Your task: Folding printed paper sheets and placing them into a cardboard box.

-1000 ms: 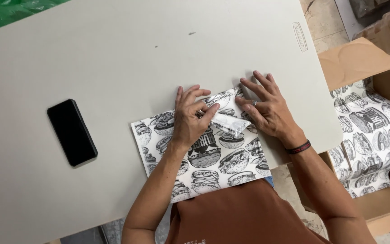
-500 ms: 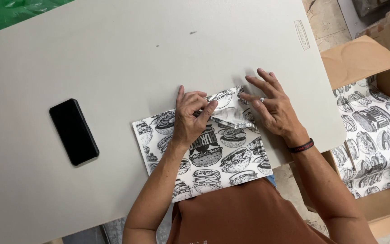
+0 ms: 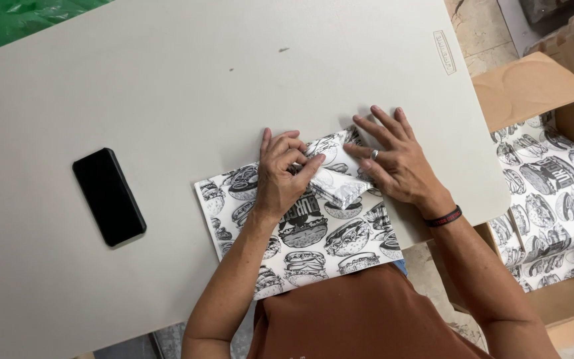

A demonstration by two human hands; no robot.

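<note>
Fingers of our left hand (image 3: pixel 282 174) curl inward, thumb and forefinger pinching a raised fold of the printed paper sheet (image 3: pixel 303 233) near its far edge. Our right hand (image 3: pixel 393 159) lies flat, fingers spread, palm and fingertips pressing the far right corner of the same sheet onto the grey table (image 3: pixel 167 86). A ring shows on one right finger; a dark wristband (image 3: pixel 444 217) sits on that wrist.

Position of sheet: near edge of the table, directly in front of our body, its near margin hanging over the table edge above the brown apron (image 3: pixel 367 312). Long axis runs roughly left to right, tilted slightly, left end nearer to us. The folded flap (image 3: pixel 340 186) rises between the two hands, touching both; its crease runs diagonally from the left hand's pinch toward the right palm. Both hands are on the flap, the left the one gripping it.

Elsewhere: a black phone (image 3: pixel 109 197) lies face down well to the left, apart from the sheet. To the right, off the table, a cardboard box (image 3: pixel 533 93) holds more printed paper (image 3: pixel 553 186). Green plastic (image 3: pixel 8 23) shows at the far left corner.
</note>
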